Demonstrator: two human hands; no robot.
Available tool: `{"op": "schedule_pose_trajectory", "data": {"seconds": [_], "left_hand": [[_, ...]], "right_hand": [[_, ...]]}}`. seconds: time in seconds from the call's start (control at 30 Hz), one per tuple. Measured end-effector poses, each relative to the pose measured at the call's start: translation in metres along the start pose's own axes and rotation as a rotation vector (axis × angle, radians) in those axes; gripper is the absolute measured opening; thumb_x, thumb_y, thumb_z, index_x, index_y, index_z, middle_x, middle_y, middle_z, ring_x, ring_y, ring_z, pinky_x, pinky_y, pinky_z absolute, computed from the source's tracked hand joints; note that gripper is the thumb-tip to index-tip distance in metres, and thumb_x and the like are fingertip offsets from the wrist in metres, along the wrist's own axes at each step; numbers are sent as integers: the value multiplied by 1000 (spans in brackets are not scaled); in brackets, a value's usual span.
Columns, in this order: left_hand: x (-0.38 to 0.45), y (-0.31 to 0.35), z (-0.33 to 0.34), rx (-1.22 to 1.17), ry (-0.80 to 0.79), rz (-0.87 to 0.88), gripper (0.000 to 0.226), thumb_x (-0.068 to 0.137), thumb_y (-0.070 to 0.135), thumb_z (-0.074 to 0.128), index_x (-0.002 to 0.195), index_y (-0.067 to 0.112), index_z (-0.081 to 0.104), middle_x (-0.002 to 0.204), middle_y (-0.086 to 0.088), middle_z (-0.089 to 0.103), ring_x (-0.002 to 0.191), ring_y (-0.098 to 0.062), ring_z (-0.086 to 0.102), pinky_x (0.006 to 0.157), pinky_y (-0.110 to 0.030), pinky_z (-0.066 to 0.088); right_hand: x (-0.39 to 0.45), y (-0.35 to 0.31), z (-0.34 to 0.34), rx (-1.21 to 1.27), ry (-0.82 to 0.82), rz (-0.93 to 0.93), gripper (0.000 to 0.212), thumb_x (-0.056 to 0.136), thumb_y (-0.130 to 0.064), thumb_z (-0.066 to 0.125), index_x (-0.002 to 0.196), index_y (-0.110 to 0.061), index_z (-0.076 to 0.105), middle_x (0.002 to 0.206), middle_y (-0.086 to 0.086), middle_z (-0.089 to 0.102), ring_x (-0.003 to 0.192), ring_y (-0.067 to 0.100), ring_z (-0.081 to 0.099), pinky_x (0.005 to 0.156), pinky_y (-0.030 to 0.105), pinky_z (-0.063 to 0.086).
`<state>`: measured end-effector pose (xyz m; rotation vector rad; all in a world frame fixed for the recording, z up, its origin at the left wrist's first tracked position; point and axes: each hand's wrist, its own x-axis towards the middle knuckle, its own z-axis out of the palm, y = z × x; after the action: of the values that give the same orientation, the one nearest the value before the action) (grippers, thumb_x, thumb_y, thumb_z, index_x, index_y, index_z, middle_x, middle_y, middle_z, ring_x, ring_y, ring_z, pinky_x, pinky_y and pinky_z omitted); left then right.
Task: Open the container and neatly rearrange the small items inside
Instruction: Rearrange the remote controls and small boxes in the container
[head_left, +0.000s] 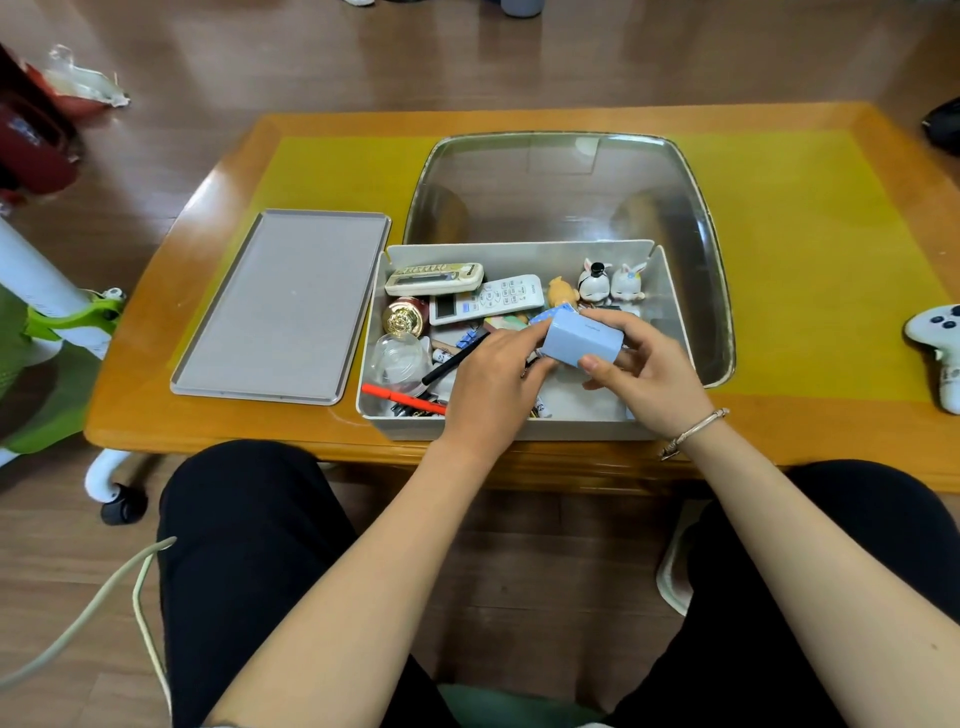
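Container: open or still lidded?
Open. The container has no cover, so its contents show, and the lid lies flat on the table to its left.

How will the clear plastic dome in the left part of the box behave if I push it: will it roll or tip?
The clear dome looks thin and hollow, so it is probably very light and would slide or tip at a slight push. Its rounded shape suggests it could roll. The red pen lying beside it may stop it toward the near wall of the box.
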<state>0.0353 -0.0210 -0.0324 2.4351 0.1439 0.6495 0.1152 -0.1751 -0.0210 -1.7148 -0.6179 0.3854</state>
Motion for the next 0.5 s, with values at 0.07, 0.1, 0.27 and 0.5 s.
{"op": "schedule_pose_trajectory", "data": {"seconds": [0.07, 0.1, 0.27, 0.5], "left_hand": [[1, -2, 1, -2, -52, -18, 47, 85, 21, 71, 129, 10, 59, 99, -7, 70, 82, -21, 61, 72, -25, 45], [2, -3, 1, -13, -81, -32, 49, 85, 24, 70, 131, 11, 57, 103, -7, 70, 86, -22, 62, 74, -30, 49], [7, -6, 1, -191, -155, -45, 52, 87, 23, 68, 136, 19, 50, 125, 0, 61, 109, -15, 57, 81, -30, 50], [6, -10, 7, -183, -50, -70, 37, 82, 18, 74, 113, 10, 58, 110, -1, 61, 96, -12, 54, 72, -22, 43]], "right_hand": [[0, -1, 0, -36, -1, -9, 42, 84, -2, 65, 120, -19, 52, 125, 8, 51, 99, 18, 64, 65, 26, 59], [0, -1, 0, -41, -2, -15, 42, 83, 0, 66, 117, -20, 52, 123, 7, 52, 98, 17, 64, 64, 25, 58], [1, -1, -1, 43, -2, 8, 42, 76, 7, 69, 102, -20, 51, 109, -5, 60, 102, 1, 63, 77, 16, 54], [4, 7, -3, 141, 47, 54, 42, 86, -5, 64, 123, -18, 49, 113, 13, 65, 99, 22, 67, 82, 34, 56]]}}
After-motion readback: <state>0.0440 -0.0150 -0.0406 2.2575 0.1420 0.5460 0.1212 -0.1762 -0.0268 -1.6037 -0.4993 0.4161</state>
